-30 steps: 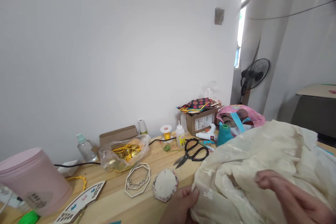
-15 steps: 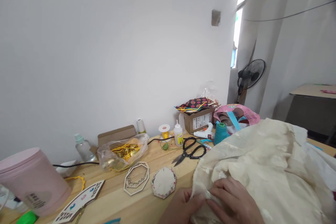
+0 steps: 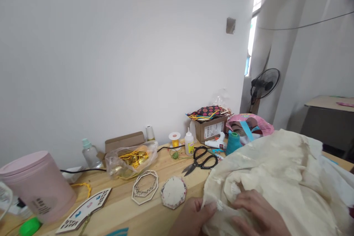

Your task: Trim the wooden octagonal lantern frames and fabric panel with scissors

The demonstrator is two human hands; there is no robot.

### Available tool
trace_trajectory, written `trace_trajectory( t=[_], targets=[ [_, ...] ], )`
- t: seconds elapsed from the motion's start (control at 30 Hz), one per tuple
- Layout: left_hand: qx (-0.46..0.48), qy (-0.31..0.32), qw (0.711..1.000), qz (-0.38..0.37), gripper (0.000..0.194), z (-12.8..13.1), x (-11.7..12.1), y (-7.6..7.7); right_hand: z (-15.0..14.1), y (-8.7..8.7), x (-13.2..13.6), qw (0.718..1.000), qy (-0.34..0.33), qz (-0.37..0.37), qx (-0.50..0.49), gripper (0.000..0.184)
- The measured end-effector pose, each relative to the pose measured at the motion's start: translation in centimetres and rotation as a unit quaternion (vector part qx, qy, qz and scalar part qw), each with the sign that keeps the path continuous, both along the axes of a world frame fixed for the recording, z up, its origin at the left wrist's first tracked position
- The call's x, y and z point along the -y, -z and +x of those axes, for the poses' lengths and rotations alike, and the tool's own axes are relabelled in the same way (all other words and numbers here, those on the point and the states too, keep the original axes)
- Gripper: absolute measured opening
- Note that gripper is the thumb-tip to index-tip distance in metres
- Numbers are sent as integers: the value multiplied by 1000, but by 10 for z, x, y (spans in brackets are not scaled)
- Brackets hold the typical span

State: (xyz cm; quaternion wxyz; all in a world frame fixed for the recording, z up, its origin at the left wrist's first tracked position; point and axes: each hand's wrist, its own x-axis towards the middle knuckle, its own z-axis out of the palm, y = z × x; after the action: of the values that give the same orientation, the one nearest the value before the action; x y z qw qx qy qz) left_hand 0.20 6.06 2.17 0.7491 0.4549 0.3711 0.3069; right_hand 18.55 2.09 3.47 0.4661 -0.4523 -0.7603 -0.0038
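Note:
A large cream fabric (image 3: 276, 162) with small white embroidered flowers lies in loose folds at the right of the table. My left hand (image 3: 195, 215) pinches its near left edge, thumb on top beside a white flower. My right hand (image 3: 258, 212) rests on the folds just to the right, its fingers apart and its thumb away from the index finger. Part of both hands runs off the bottom of the view. Left of my left hand lie an octagonal cream disc (image 3: 173, 192) with a patterned rim and an octagonal wooden frame (image 3: 145, 187).
Black-handled scissors (image 3: 200, 162) lie just beyond the fabric, near a glue bottle (image 3: 189, 143), a teal thread cone (image 3: 233, 143) and a glue gun (image 3: 216, 142). A pink canister (image 3: 38, 188) and a fan-shaped wooden piece (image 3: 85, 210) are at left. A wall rises behind the table.
My right hand has moved right, away from my left thumb, and its fingers have spread. My left hand keeps its pinch on the fabric edge. The view has shifted slightly.

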Motion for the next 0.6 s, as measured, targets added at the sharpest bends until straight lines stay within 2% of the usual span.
trace_trajectory(
  t=[0.07, 0.13, 0.17, 0.27, 0.37, 0.43, 0.47, 0.6],
  targets=[
    [12, -2, 1000, 15, 41, -2, 1, -2, -13, 7, -7, 1000, -20, -1, 21, 14],
    [32, -5, 999, 14, 39, -3, 1, -2, -22, 10, -12, 997, -44, -59, -9, 9],
    [39, -7, 999, 11, 39, -3, 0, -1, -24, 9, -14, 993, -55, -100, -42, 14],
    [54, -17, 998, -8, 37, -3, -1, 3, -17, 2, -11, 961, -77, -201, -172, 24],
    [69, -30, 997, -16, 32, -2, -3, 8, 6, -2, -1, 922, -100, -251, -279, 31],
    [97, -28, 995, -23, 29, -1, -4, 10, 26, 0, 4, 902, -147, -246, -322, 40],
    [112, -23, 993, -25, 27, 0, -4, 10, 37, 4, 4, 901, -184, -226, -320, 44],
    [147, -11, 989, -12, 27, 5, -2, 7, 80, 19, -1, 922, -187, -162, -297, 60]
  ],
)
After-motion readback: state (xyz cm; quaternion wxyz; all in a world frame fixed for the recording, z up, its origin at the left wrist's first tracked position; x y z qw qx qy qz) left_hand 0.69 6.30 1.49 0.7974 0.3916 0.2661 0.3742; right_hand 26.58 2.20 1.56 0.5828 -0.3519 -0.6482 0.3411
